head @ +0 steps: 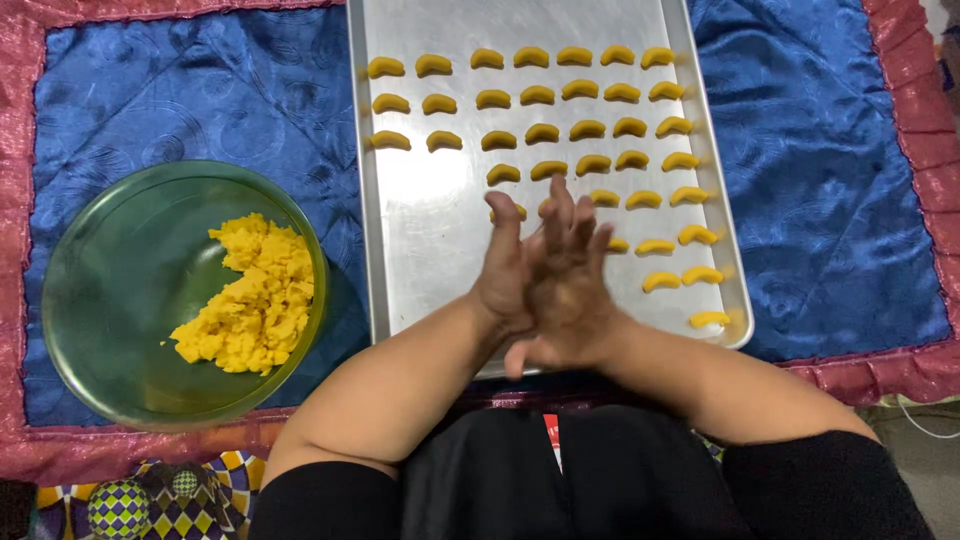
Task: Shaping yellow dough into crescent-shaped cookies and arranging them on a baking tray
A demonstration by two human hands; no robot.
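Seen from the head camera, a person's two hands meet palm to palm above the near edge of a long metal baking tray (420,230). The left hand (503,275) and the right hand (572,285) are pressed flat against each other, fingers straight and pointing toward the tray's far end; whether anything lies between the palms cannot be told, since the hands cover that spot and are slightly blurred.

On the tray sit rows of small yellow crescent-shaped dough pieces (540,96) — full rows across the far end, shorter rows stepping down along the right edge as they near the person, with the last single piece by the near right corner. The tray's left half toward the near edge is bare metal. A few pieces are partly hidden behind the fingertips.

Left of the tray, well apart from the hands, a green glass bowl (120,300) holds a heap of crumbly yellow dough (250,300) piled against its right side. Tray and bowl both rest on a blue satin cloth (820,150) with a pink border (20,200), the bowl near the cloth's near left corner.
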